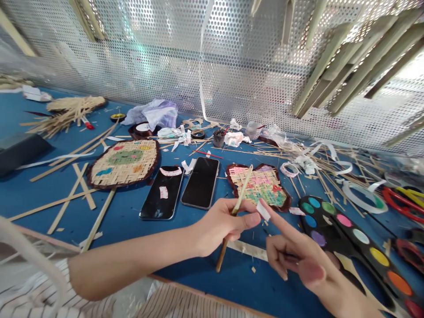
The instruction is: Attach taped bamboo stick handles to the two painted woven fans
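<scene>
L hand [225,225]: brush [225,245], R hand [294,258]: paper scrap [263,210]

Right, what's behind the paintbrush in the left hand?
The paintbrush in the left hand crosses a woven strip panel with coloured patches and a dark brown edge, then the blue table lower down. The brush and hand cover the weave and table directly behind them.

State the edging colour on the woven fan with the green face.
The edging is dark brown; head view.
</scene>
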A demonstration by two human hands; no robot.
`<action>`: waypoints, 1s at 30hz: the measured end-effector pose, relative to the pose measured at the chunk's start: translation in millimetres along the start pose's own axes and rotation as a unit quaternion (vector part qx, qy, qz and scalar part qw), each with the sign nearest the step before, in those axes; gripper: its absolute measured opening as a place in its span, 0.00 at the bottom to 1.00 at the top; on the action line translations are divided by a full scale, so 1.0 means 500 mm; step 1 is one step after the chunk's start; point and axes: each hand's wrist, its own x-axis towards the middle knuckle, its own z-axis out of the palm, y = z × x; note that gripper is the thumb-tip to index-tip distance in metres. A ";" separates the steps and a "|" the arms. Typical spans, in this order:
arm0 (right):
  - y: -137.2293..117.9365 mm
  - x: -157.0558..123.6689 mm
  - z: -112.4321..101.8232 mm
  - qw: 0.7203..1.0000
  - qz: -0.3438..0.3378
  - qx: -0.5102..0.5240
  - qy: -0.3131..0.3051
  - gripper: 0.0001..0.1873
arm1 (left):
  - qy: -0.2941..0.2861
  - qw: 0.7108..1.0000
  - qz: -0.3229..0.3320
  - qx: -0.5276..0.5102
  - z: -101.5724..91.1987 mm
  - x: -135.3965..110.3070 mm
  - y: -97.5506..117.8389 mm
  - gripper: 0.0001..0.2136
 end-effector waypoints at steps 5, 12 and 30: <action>0.020 0.004 0.001 0.994 -0.034 -0.105 0.025 0.39 | 0.027 1.000 -0.008 -0.008 0.000 -0.001 0.002 0.12; 0.011 0.005 -0.009 0.967 -0.099 -0.212 0.097 0.30 | 0.030 0.998 -0.038 -0.037 0.006 -0.003 0.009 0.08; -0.006 0.023 0.030 0.928 -0.076 0.112 0.347 0.19 | -0.120 0.973 -0.161 -0.111 0.001 0.002 -0.001 0.05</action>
